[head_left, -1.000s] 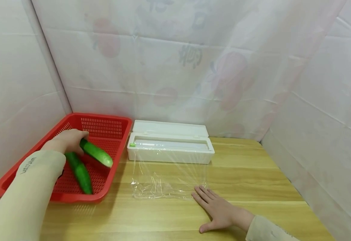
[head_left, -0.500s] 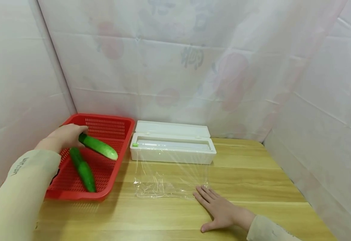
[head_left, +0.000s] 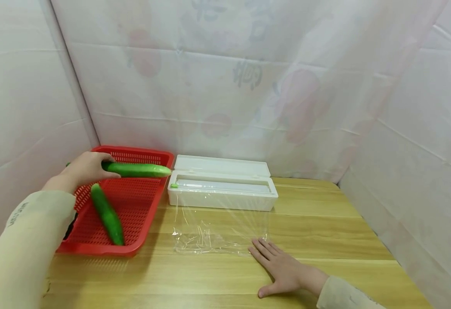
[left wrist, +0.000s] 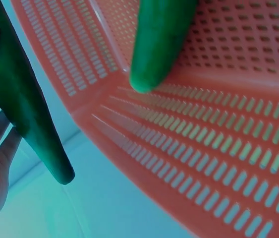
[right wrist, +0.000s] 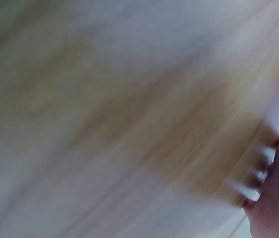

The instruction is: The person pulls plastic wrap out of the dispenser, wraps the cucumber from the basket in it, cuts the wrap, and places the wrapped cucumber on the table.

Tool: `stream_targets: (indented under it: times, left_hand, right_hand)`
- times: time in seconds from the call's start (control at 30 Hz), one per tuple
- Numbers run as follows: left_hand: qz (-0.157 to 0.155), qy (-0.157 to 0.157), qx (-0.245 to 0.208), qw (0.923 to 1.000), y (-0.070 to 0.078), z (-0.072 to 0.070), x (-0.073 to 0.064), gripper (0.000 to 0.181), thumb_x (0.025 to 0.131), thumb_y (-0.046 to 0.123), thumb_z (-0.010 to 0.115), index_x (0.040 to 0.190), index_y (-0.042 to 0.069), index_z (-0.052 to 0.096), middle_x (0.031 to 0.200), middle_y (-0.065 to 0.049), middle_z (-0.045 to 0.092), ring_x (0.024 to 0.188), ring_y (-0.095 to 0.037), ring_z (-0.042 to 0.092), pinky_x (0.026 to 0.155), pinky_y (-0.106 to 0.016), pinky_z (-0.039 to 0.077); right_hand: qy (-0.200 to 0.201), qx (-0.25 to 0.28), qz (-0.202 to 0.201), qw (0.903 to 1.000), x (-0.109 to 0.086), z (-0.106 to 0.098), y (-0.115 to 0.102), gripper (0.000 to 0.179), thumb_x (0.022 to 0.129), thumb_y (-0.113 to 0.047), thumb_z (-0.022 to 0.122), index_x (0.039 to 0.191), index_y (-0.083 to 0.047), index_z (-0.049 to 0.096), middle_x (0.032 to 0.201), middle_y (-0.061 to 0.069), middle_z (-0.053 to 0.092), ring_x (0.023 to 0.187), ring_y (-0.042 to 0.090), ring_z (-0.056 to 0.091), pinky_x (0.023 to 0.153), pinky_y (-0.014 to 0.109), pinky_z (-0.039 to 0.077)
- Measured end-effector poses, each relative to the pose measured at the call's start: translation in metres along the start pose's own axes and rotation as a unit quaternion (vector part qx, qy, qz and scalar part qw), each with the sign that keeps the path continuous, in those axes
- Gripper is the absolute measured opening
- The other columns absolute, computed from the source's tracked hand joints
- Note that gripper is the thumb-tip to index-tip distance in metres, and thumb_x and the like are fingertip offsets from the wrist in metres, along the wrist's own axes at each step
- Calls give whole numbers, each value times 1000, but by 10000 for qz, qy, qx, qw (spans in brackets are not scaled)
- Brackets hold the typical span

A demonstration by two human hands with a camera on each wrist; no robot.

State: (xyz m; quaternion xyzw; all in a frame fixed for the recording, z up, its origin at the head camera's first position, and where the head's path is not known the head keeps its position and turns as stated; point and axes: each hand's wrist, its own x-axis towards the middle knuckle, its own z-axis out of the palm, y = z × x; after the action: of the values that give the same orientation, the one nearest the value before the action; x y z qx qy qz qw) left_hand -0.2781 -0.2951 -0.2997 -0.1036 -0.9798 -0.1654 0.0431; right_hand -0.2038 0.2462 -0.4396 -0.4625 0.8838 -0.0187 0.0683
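My left hand (head_left: 88, 171) grips a long green cucumber (head_left: 138, 170) above the red basket (head_left: 148, 231), its pale end pointing right. The left wrist view shows fingers and thumb around that held cucumber (left wrist: 23, 104). A second cucumber (head_left: 107, 216) lies inside the basket. My right hand (head_left: 281, 268) rests flat with spread fingers on the wooden table (head_left: 194, 279), its fingertips at the corner of a sheet of clear cling film (head_left: 214, 236). The film runs out from a white cling film dispenser (head_left: 223, 199) whose lid is up.
A small green slider (head_left: 174, 186) sits at the left end of the dispenser. A black object (head_left: 70, 226) shows at the basket's left side, partly behind the sleeve. White printed curtains (head_left: 225, 86) stand behind the table and at both sides.
My left hand has lifted the cucumber up out of the basket, and it has turned from slanting down to nearly level. The right hand stays in place on the film.
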Motion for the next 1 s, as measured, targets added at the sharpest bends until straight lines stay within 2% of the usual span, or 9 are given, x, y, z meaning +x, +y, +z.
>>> stream_targets:
  times: [0.2,0.33,0.5,0.73,0.8,0.87,0.93,1.0]
  left_hand:
    - [256,242,-43,9994,16,2,8,43,78,30,74,105,-2,65,99,-17,66,86,-26,59,78,-48,49]
    - [452,404,84,9981,30,3,14,39,78,30,75,101,0,67,92,-12,68,76,-20,58,71,-41,49]
    - [663,515,317,9960,52,3,24,38,78,34,74,100,4,70,87,-7,69,69,-16,54,61,-32,43]
    - [973,615,420,9925,86,7,38,37,78,39,73,100,10,71,84,-3,69,70,-17,55,63,-34,43]
    - [1076,620,437,9913,95,9,41,36,77,40,73,100,11,72,83,-2,69,69,-16,54,61,-33,42]
    - [1188,635,466,9898,104,11,45,35,77,41,73,100,13,72,80,1,68,66,-15,52,58,-30,39]
    - [1283,626,503,9885,113,14,47,36,78,42,73,100,14,72,77,2,66,64,-14,48,55,-28,34]
    - [1350,591,527,9877,121,17,50,37,78,44,72,100,14,72,75,2,66,62,-14,47,53,-26,33]
  right_hand:
    - [20,-94,50,9999,1,1,0,100,81,-75,39,148,-3,20,153,24,19,138,44,23,109,11,-17]
    - [33,-159,39,9999,2,1,0,100,81,-75,39,148,-3,20,152,24,20,137,44,23,108,12,-17]
    - [5,-166,34,9999,3,0,1,101,81,-75,39,148,-2,20,152,24,19,138,44,23,103,9,-23]
    - [-145,90,189,9997,4,-3,2,100,81,-72,45,148,-3,19,153,24,17,139,43,20,101,8,-24]
    - [-170,81,240,9995,4,-3,2,100,80,-72,45,148,-4,19,154,23,17,139,42,20,109,11,-16]
    - [-208,96,287,9993,3,-3,2,100,80,-73,45,149,-4,19,154,21,17,140,41,19,114,21,-4]
    - [-230,90,317,9992,3,-3,1,100,80,-73,45,149,-5,19,155,20,16,141,40,18,111,30,6]
    - [-253,134,343,9990,3,-3,1,100,80,-73,45,149,-6,18,155,20,15,141,39,18,109,34,10]
